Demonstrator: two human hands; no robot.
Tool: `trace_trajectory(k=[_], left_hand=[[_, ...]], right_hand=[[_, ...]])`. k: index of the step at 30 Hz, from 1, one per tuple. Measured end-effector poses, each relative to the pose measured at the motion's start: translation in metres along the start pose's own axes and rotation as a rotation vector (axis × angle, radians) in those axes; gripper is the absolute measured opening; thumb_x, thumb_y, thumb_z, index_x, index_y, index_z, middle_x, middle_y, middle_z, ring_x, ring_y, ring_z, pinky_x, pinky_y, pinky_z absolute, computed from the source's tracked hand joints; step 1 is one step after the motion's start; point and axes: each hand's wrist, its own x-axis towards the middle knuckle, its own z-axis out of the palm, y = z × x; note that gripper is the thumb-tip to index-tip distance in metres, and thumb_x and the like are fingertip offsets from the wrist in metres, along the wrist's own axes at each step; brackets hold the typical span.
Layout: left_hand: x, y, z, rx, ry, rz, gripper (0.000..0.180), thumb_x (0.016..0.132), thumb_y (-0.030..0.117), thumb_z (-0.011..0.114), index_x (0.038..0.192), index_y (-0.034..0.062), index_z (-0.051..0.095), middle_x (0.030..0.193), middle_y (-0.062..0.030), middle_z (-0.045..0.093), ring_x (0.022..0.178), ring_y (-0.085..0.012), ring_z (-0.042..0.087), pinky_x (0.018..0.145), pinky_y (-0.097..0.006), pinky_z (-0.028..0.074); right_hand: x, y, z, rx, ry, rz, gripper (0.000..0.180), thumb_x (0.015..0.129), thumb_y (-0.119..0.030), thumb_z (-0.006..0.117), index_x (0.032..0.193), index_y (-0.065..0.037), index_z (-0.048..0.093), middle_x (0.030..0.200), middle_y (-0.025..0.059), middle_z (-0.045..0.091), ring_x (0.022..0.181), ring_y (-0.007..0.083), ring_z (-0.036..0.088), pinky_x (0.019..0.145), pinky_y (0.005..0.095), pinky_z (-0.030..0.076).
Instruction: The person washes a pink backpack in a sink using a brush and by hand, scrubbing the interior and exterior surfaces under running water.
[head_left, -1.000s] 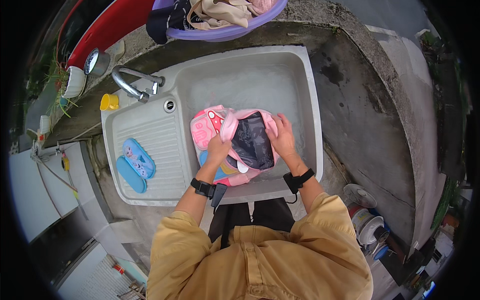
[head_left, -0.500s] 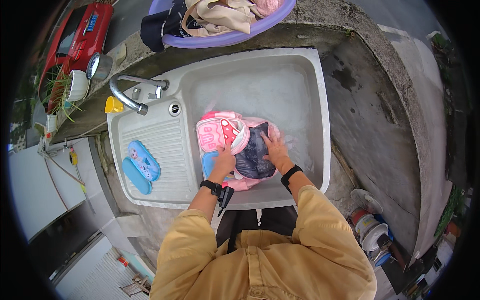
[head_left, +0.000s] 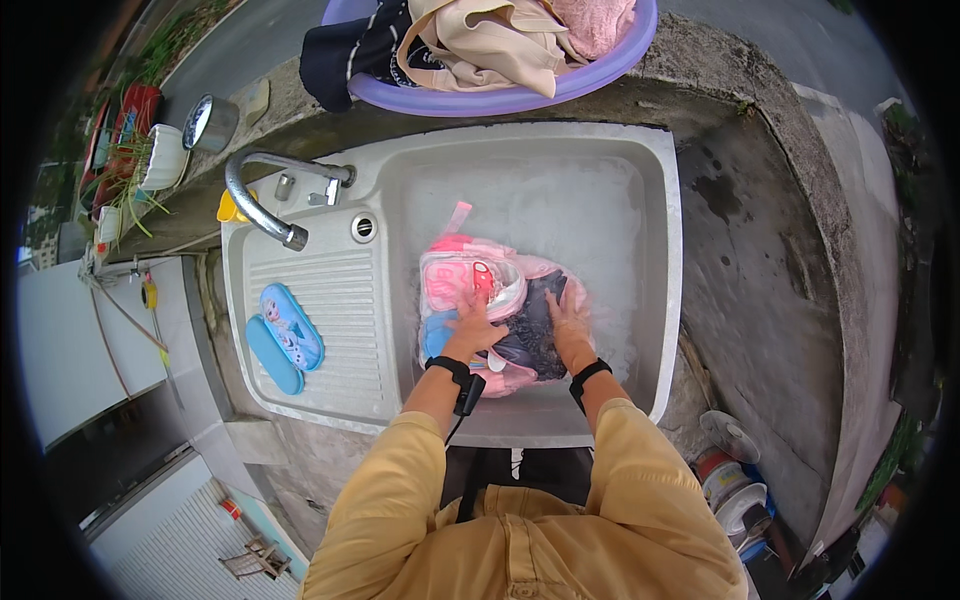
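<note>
A pink child's backpack (head_left: 452, 283) with a red spotted patch and a dark padded panel (head_left: 533, 318) lies in the water of the sink basin (head_left: 620, 210). My left hand (head_left: 474, 328) presses on its pink front pocket with the fingers spread and the thumb out. Beside it, my right hand (head_left: 571, 328) lies on the dark panel and the pink edge, fingers apart and partly under water. A light blue part (head_left: 437, 334) shows by the left hand; I cannot make out what it is. One pink strap (head_left: 460, 217) floats beyond the bag.
Left of the basin, a blue pencil case (head_left: 290, 330) sits on the ribbed drainboard (head_left: 345, 300). A curved tap (head_left: 262, 200) stands behind, near a yellow cup (head_left: 232, 208). Beyond the sink, a purple tub (head_left: 500, 100) of clothes rests on the concrete wall (head_left: 700, 70).
My left hand has gone from gripping near the pocket's edge to pressing with spread fingers. Water covers more of the bag, and my right hand sits lower on it. The whole view has shifted slightly.
</note>
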Motion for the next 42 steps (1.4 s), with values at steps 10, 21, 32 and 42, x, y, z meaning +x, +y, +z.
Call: trace_trajectory(k=[10, 21, 32, 42], left_hand=[[0.014, -0.011, 0.023, 0.118, 0.371, 0.043, 0.063, 0.073, 0.033, 0.062, 0.127, 0.0116, 0.037, 0.109, -0.0177, 0.055, 0.107, -0.0379, 0.048, 0.093, -0.05, 0.033], [-0.064, -0.028, -0.016, -0.278, 0.481, 0.317, 0.028, 0.082, 0.027, 0.053, 0.101, 0.0062, 0.055, 0.086, -0.0179, 0.06, 0.082, -0.0354, 0.057, 0.067, -0.045, 0.044], [-0.142, -0.033, -0.066, -0.393, 0.7, 0.479, 0.035, 0.083, 0.032, 0.052, 0.077, -0.0019, 0.056, 0.071, -0.0222, 0.057, 0.073, -0.0392, 0.056, 0.065, -0.047, 0.043], [-0.11, -0.108, -0.049, -0.572, 0.688, 0.311, 0.03, 0.078, 0.023, 0.053, 0.09, -0.0043, 0.055, 0.079, -0.0263, 0.057, 0.076, -0.0414, 0.056, 0.069, -0.046, 0.043]], right_hand=[[-0.004, 0.037, 0.001, 0.406, 0.466, 0.279, 0.073, 0.06, -0.004, 0.067, 0.126, 0.001, 0.035, 0.118, 0.0329, 0.042, 0.1, 0.0423, 0.051, 0.083, 0.0423, 0.044], [-0.066, 0.029, -0.099, 0.694, 0.328, 0.356, 0.024, 0.057, -0.008, 0.058, 0.074, 0.008, 0.057, 0.062, 0.0179, 0.058, 0.057, 0.0242, 0.056, 0.057, 0.0366, 0.045], [-0.144, -0.062, -0.247, 0.635, 0.638, 0.076, 0.015, 0.055, -0.004, 0.051, 0.066, 0.007, 0.051, 0.053, 0.0099, 0.047, 0.049, 0.0175, 0.042, 0.051, 0.0336, 0.039], [-0.156, -0.145, -0.256, 0.599, 0.58, -0.021, 0.018, 0.056, -0.006, 0.057, 0.069, 0.005, 0.051, 0.055, 0.0104, 0.047, 0.052, 0.0167, 0.041, 0.052, 0.0315, 0.039]])
